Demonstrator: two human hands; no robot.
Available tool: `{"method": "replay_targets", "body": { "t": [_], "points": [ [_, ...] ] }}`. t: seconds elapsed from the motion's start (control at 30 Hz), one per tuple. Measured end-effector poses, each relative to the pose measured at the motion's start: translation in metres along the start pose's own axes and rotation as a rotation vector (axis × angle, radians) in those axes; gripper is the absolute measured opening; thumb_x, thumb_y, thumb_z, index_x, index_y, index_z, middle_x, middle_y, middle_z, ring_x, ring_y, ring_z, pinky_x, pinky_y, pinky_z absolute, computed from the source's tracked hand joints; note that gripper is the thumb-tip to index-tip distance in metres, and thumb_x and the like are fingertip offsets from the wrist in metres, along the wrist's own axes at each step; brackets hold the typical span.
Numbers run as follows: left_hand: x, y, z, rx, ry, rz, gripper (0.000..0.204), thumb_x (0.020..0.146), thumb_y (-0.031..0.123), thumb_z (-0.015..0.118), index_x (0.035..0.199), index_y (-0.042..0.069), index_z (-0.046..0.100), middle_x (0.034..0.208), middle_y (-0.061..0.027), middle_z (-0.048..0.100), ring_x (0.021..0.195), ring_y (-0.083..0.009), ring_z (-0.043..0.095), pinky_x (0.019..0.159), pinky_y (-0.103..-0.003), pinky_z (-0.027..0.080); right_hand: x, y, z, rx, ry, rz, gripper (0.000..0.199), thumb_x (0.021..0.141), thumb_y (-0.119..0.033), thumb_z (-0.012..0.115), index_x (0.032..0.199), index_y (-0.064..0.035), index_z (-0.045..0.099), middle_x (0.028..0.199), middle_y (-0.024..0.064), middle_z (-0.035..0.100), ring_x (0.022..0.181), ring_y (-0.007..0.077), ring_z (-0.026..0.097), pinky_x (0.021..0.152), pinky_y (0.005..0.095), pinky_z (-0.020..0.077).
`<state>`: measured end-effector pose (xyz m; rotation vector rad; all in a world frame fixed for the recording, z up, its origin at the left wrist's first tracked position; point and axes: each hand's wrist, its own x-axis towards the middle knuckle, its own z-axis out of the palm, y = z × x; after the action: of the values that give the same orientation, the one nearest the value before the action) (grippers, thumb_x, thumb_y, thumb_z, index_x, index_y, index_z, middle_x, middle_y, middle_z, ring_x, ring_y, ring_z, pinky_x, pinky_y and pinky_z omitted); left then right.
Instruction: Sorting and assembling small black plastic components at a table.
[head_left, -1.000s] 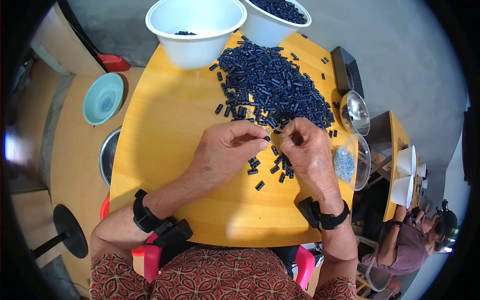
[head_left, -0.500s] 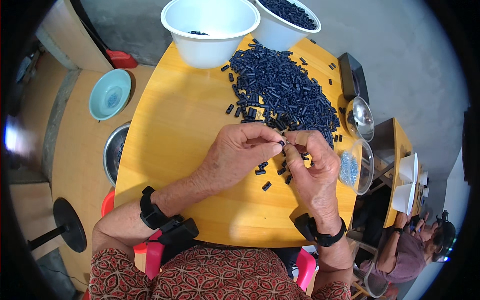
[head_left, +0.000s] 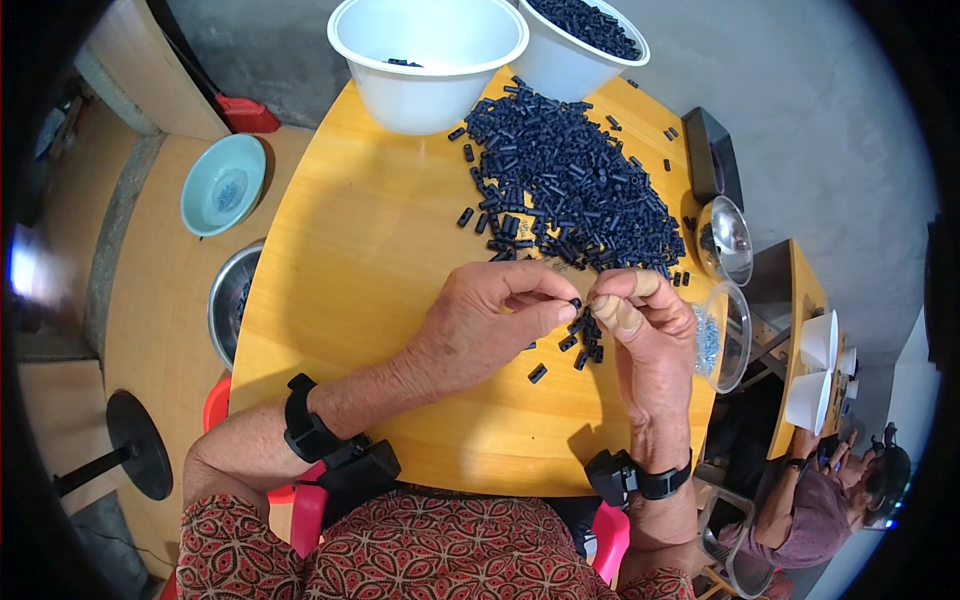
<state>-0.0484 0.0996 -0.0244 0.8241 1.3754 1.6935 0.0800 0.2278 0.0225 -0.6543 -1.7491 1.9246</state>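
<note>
My left hand point(head_left: 478, 325) pinches a small black tubular piece point(head_left: 575, 303) between thumb and forefinger, above the yellow table. Close beside it, my right hand point(head_left: 652, 335) has thumb and fingertips pressed together; whatever sits between them is too small to make out. Beyond both hands spreads a large heap of similar black pieces point(head_left: 570, 170), some with holes in the side. Several loose black pieces point(head_left: 585, 345) lie under and between the hands, and a single black piece point(head_left: 538, 374) rests nearer to me.
Two white tubs point(head_left: 425, 95) point(head_left: 560, 70) stand at the far edge, both containing black pieces. Along the right are a black tray point(head_left: 712, 155), a steel bowl point(head_left: 735, 240) and a clear container point(head_left: 738, 350) of small silvery parts. Another person point(head_left: 800, 510) sits at the right.
My right hand has drawn slightly right, opening a small gap from the left hand, and its fingers have turned. The left hand still holds the black piece, slightly farther right.
</note>
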Motion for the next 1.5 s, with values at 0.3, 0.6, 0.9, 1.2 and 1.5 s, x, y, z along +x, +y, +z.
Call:
{"method": "replay_targets", "body": {
  "t": [0.3,0.6,0.9,1.2,1.5],
  "points": [
    [-0.001,0.002,0.003,0.019,-0.011,0.01,0.015,0.091,0.004,0.067,0.104,-0.001,0.069,0.095,-0.0014,0.069,0.089,-0.0064,0.062,0.079,-0.023,0.051,0.0,0.015,-0.002,0.217,-0.073,0.019,0.012,0.086,-0.002,0.072,0.098,-0.0025,0.07,0.106,0.0055,0.066,0.097,0.0126,0.059,0.09,0.0267,0.0442],
    [-0.004,0.004,0.003,-0.005,0.028,-0.113,0.015,0.089,0.001,0.068,0.104,-0.001,0.068,0.097,-0.0027,0.069,0.089,-0.0081,0.063,0.08,-0.023,0.051,-0.009,0.021,0.01,-0.207,0.035,-0.271,0.013,0.085,0.004,0.069,0.096,-0.0019,0.069,0.103,0.0062,0.064,0.096,0.0134,0.059,0.086,0.0259,0.0466],
    [-0.004,0.002,0.004,-0.246,-0.028,-0.088,0.015,0.091,0.002,0.066,0.106,-0.003,0.068,0.098,-0.0039,0.069,0.09,-0.0084,0.064,0.081,-0.023,0.053,-0.014,0.013,0.001,-0.503,0.019,-0.398,0.024,0.079,-0.001,0.076,0.101,-0.0034,0.067,0.105,0.0113,0.066,0.097,0.0226,0.061,0.086,0.032,0.0484],
    [-0.005,0.007,0.002,-0.264,-0.043,-0.192,0.016,0.09,0.006,0.069,0.105,0.001,0.07,0.098,-0.0035,0.07,0.092,-0.0095,0.063,0.085,-0.025,0.05,-0.006,0.001,-0.004,-0.897,-0.07,-0.756,0.031,0.071,-0.004,0.081,0.098,-0.0045,0.067,0.103,0.0116,0.066,0.093,0.0281,0.061,0.08,0.0367,0.0472],
    [-0.004,0.007,-0.002,-0.313,-0.028,-0.23,0.013,0.089,0.007,0.068,0.101,0.002,0.072,0.094,-0.0021,0.071,0.088,-0.0085,0.063,0.082,-0.024,0.049,-0.006,0.005,0.003,-1.138,-0.051,-1.0,0.026,0.068,-0.007,0.078,0.092,-0.0024,0.067,0.1,0.0092,0.064,0.092,0.0266,0.061,0.08,0.0394,0.0461]
  ]
}}
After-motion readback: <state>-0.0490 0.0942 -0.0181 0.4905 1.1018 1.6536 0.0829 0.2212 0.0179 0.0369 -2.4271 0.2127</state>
